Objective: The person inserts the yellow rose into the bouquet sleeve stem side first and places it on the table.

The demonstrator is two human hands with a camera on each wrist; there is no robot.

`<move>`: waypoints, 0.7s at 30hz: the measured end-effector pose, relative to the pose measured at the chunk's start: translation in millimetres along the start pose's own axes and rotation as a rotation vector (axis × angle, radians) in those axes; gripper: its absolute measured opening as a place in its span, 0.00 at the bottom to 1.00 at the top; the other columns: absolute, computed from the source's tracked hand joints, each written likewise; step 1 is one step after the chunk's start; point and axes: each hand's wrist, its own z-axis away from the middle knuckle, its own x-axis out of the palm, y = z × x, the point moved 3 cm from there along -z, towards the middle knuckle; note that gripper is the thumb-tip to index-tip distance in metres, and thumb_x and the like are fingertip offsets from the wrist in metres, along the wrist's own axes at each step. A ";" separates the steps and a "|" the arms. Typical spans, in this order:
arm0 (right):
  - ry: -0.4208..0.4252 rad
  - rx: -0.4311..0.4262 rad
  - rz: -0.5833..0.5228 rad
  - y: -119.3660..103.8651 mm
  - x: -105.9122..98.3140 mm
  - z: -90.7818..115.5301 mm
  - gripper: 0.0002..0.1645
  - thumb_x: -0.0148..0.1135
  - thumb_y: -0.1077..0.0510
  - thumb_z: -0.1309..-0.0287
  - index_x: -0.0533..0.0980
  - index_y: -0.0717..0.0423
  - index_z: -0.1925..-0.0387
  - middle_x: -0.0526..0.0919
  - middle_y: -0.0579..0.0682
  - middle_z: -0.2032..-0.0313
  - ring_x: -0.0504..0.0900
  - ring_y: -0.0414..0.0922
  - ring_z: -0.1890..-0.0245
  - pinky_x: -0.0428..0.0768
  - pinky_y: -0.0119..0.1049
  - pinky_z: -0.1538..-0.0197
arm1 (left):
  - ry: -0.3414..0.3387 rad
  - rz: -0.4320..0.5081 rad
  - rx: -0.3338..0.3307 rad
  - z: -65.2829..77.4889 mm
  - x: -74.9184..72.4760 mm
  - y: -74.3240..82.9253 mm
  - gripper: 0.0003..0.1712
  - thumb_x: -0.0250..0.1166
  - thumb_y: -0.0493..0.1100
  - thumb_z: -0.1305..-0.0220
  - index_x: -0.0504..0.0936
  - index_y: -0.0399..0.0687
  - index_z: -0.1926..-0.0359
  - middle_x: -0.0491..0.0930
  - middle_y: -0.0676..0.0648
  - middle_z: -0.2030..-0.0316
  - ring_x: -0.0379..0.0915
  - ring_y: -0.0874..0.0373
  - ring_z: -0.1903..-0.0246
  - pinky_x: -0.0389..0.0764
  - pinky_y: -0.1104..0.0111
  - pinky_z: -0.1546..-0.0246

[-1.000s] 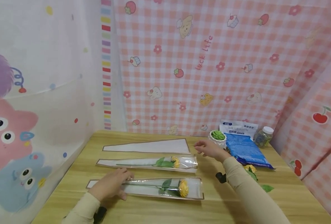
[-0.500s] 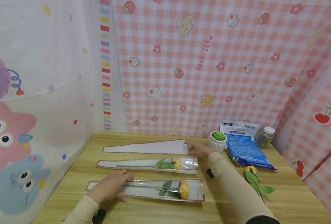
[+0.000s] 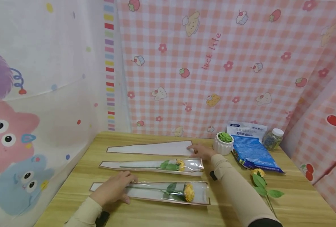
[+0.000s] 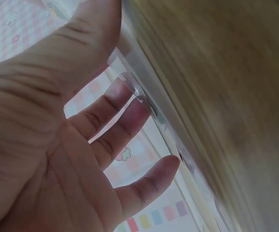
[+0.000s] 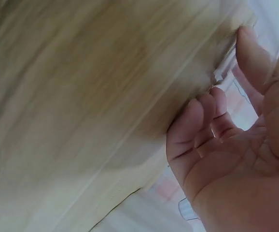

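Note:
Three long tapered flower sleeves with brown borders lie in rows on the wooden table. My left hand (image 3: 114, 190) rests at the narrow end of the nearest sleeve (image 3: 145, 196), which holds a yellow rose (image 3: 189, 192). In the left wrist view its fingers (image 4: 151, 188) are spread and relaxed, tips at the clear film. The middle sleeve (image 3: 150, 164) holds another yellow rose (image 3: 180, 165). At the back lies a sleeve with no flower (image 3: 156, 148); my right hand (image 3: 203, 151) touches its wide right end, index finger extended over it. In the right wrist view, other fingers (image 5: 188, 121) bend against the table.
A loose yellow rose (image 3: 257, 172) with green leaves lies to the right of my right forearm. Behind it are a blue-and-white bag (image 3: 254, 151), a white succulent pot (image 3: 223, 146) and a lidded jar (image 3: 273, 140). Printed curtains (image 3: 202, 78) close off the back and sides.
My right hand has moved left from beside the succulent pot and down onto the wide end of the back sleeve. My left hand stays on the nearest sleeve.

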 end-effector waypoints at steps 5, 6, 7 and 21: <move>0.024 0.094 -0.094 7.4 0.9 2.8 0.32 0.61 0.53 0.29 0.68 0.61 0.30 0.74 0.69 0.39 0.71 0.64 0.37 0.69 0.58 0.35 | 0.002 0.000 -0.009 1.2 0.6 0.3 0.37 0.80 0.53 0.60 0.78 0.52 0.46 0.71 0.56 0.57 0.69 0.57 0.56 0.77 0.53 0.57; 0.026 0.127 -0.107 8.8 1.2 3.1 0.34 0.61 0.52 0.29 0.66 0.60 0.28 0.70 0.70 0.34 0.64 0.67 0.31 0.64 0.62 0.31 | 0.001 -0.001 -0.013 1.2 0.6 0.6 0.37 0.80 0.53 0.60 0.78 0.52 0.46 0.71 0.56 0.57 0.70 0.57 0.55 0.77 0.53 0.57; 0.029 0.153 -0.107 9.7 1.0 3.6 0.35 0.62 0.52 0.30 0.65 0.60 0.27 0.68 0.70 0.32 0.60 0.68 0.30 0.61 0.63 0.30 | -0.001 0.001 -0.015 1.2 0.7 0.8 0.37 0.80 0.53 0.60 0.78 0.52 0.46 0.71 0.56 0.57 0.70 0.57 0.55 0.77 0.53 0.57; 0.146 0.190 -0.259 9.5 1.2 1.1 0.15 0.68 0.63 0.37 0.81 0.67 0.51 0.83 0.65 0.52 0.81 0.58 0.51 0.81 0.47 0.49 | -0.008 0.024 -0.041 0.7 0.8 -1.5 0.37 0.79 0.53 0.59 0.79 0.51 0.45 0.72 0.54 0.56 0.70 0.55 0.53 0.78 0.51 0.58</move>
